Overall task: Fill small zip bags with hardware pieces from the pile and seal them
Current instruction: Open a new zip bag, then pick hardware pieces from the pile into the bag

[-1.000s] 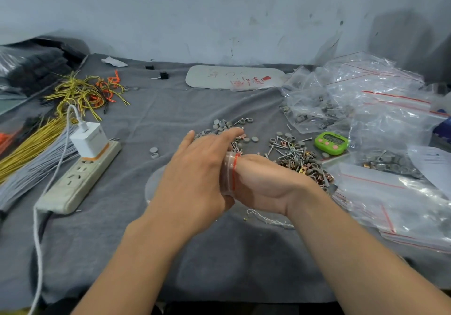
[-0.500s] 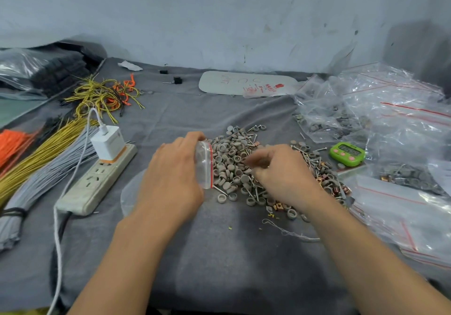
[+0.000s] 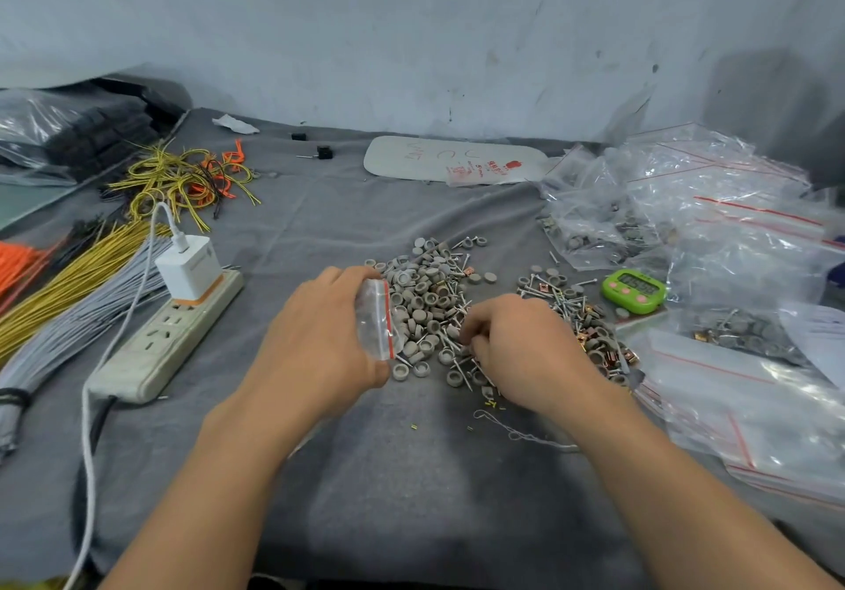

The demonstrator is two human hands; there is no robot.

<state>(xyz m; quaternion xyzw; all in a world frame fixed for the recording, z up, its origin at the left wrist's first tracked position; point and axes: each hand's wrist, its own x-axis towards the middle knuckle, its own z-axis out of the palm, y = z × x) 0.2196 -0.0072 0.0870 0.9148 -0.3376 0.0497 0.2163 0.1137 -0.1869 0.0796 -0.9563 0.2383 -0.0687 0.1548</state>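
**Mid-grab update**

Got the small zip bag (image 3: 375, 322) gripped in the left hand (image 3: 315, 342), fingers and thumb wrapped round it. Red-striped mouth facing 3 o'clock, sitting right at 9 o'clock of the hardware pile (image 3: 427, 301). Reaching into that pile with the right hand (image 3: 526, 347), fingers curled down into the bits. Can't tell whether pinching anything tbh, tips buried. Also spotted: green timer (image 3: 633, 290) out at 3 o'clock of the pile, power strip (image 3: 169, 338) way over at 9 o'clock, all on the grey cloth (image 3: 411, 475).
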